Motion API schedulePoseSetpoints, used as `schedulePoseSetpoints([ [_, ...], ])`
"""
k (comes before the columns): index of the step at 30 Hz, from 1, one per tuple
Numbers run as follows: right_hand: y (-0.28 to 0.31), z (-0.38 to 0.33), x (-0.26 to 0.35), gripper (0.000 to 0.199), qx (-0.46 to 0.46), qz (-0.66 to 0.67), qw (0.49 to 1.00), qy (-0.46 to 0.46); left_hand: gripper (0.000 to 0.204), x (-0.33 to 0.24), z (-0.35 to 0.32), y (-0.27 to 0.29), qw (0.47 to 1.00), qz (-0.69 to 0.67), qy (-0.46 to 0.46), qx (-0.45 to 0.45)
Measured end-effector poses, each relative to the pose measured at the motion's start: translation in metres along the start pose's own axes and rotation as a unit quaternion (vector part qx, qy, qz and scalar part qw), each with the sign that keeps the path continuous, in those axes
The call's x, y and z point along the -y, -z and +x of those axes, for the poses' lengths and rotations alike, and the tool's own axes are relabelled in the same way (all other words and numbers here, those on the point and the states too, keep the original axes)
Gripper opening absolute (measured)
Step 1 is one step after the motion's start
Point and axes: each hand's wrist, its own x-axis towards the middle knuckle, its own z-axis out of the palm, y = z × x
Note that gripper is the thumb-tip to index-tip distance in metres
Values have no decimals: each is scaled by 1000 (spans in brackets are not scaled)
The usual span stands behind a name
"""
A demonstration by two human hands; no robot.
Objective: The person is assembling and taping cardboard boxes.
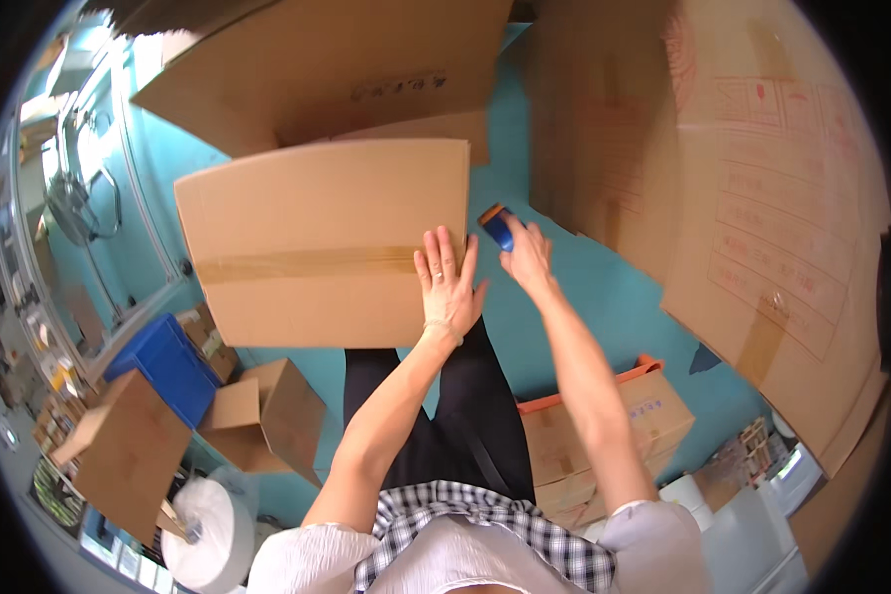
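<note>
At the centre left, a closed cardboard box (322, 243) carries a strip of brown tape (307, 262) along its seam. The left hand (448, 287) lies flat, fingers spread, on the tape's right end; sealing looks almost finished. Beside the box's right edge, the right hand (527, 255), arm extended, grips a blue-orange tape dispenser (497, 226); cutting free seems due.

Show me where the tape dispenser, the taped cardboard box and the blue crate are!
tape dispenser (497, 227), head view, on its blue body.
taped cardboard box (307, 203), head view, top flap above the tape.
blue crate (168, 364), head view, its side.
</note>
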Motion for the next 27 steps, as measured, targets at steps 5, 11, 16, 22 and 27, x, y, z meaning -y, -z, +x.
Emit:
schedulePoseSetpoints([
  [5,-81,-14,29,51,-185,731,613,-236,79,83,-16,48,989,-8,86,-123],
  [11,-153,59,-57,48,-172,794,462,-355,91,59,-15,48,987,-117,99,-42],
  [16,-103,-42,91,41,-422,611,637,-207,75,286,-49,133,976,53,133,-164],
  [22,-146,-60,320,55,-375,488,787,-45,66,376,-5,147,911,-132,360,-154],
  [27,-152,-15,405,60,-319,275,858,295,46,463,-36,125,850,-404,269,-207],
])
